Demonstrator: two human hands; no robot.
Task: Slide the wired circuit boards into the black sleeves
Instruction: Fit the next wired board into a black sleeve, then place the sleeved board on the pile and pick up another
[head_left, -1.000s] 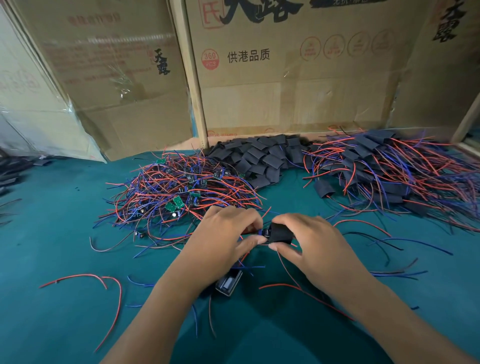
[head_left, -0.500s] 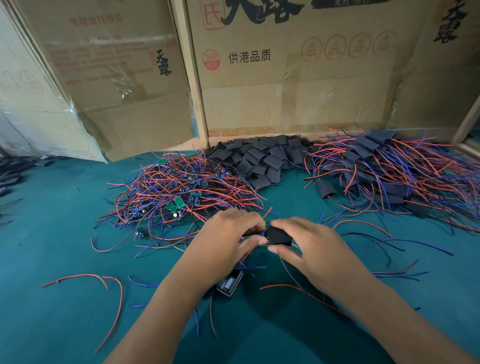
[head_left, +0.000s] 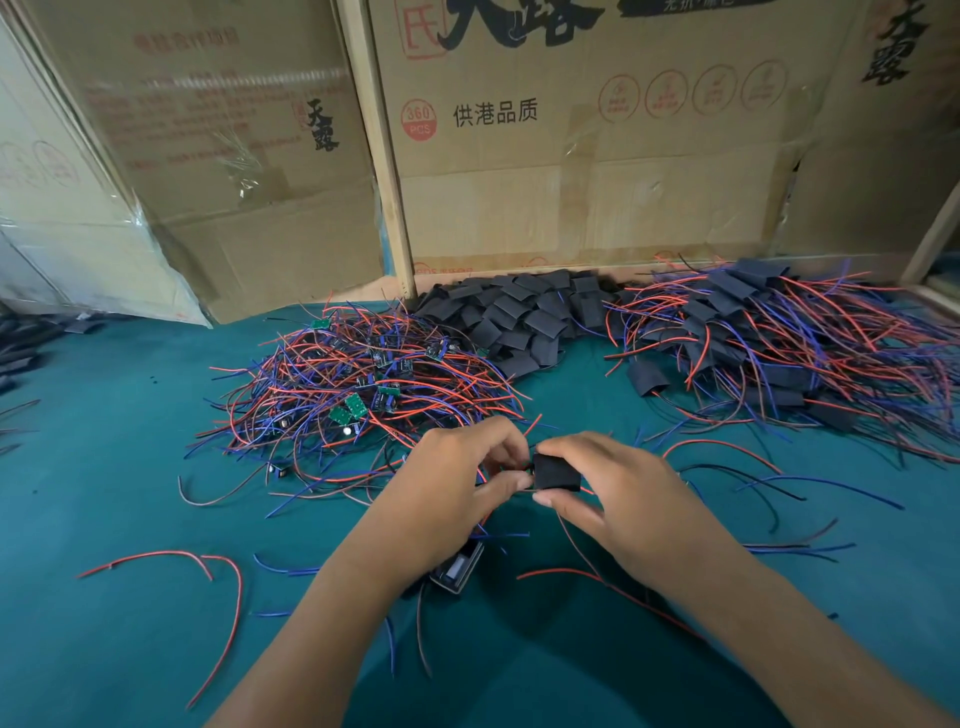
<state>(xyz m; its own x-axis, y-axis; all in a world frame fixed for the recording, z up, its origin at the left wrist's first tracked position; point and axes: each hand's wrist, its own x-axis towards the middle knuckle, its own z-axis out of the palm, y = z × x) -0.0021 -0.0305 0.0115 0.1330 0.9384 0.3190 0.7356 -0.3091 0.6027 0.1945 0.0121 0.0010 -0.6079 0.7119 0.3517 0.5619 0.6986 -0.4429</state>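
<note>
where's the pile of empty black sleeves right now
In the head view the pile of empty black sleeves lies at the back centre of the green table, against the cardboard boxes, between the bare wired boards and the sleeved ones.

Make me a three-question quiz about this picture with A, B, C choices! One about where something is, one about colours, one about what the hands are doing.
1. Where is the pile of empty sleeves?
A. Against the cardboard at the back
B. Under the arms
C. At the near left edge

2. What colours are most of the wires?
A. Green and yellow
B. Red and blue
C. All white

3. What is the right hand doing?
A. Lying flat on the table
B. Pinching one sleeve
C. Pointing at a box

Answers: 1 A, the heap lies by the cardboard. 2 B, the tangle shows red and blue strands. 3 B, thumb and fingers pinch the sleeve, facing the left hand.
</note>
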